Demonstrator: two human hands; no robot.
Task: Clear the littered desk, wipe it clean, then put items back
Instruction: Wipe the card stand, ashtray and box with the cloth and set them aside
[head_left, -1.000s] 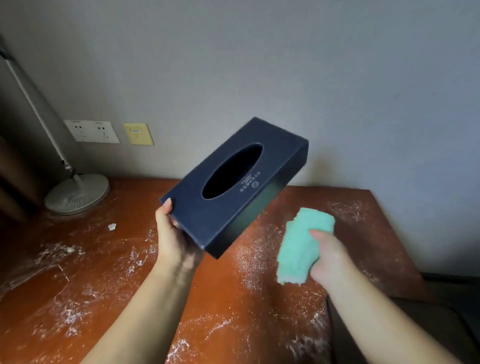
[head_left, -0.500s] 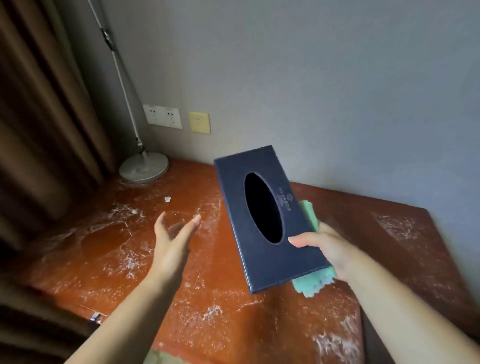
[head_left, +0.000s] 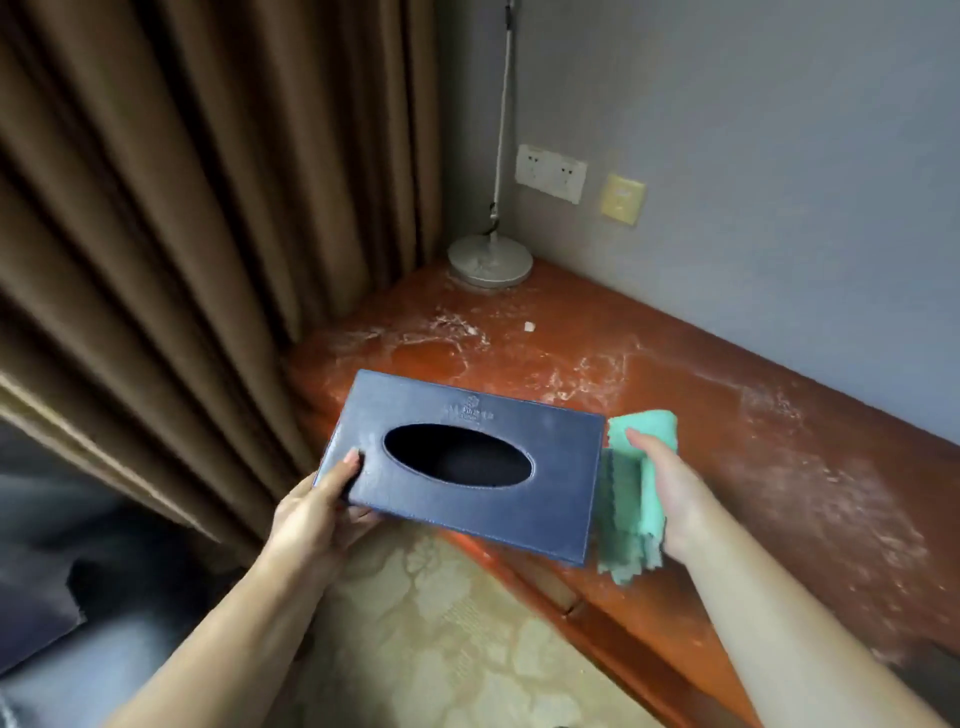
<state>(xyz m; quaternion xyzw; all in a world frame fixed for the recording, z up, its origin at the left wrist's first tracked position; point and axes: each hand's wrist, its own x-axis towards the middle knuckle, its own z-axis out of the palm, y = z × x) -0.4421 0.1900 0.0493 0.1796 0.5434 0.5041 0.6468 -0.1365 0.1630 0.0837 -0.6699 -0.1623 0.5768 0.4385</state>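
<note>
Dark blue tissue box (head_left: 563, 452) held in air, oval slot facing up, faint logo above slot, box over near-left corner of surface (head_left: 727, 441). Left hand (head_left: 311, 514) grips its left end, thumb on top. Green cloth (head_left: 631, 499) bunched in right hand (head_left: 670, 488), just beside box's right end. Surface reddish-brown, smeared with white powder (head_left: 587, 374); small white scrap (head_left: 529, 327) at far side.

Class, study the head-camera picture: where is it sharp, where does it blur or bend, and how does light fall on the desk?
Head view: tissue box, left hand and right hand with green cloth sharp; curtain smeared and bowed at left; lamp pole leans, wide-angle; light dim and soft, faint sheen on the powdery desk.
</note>
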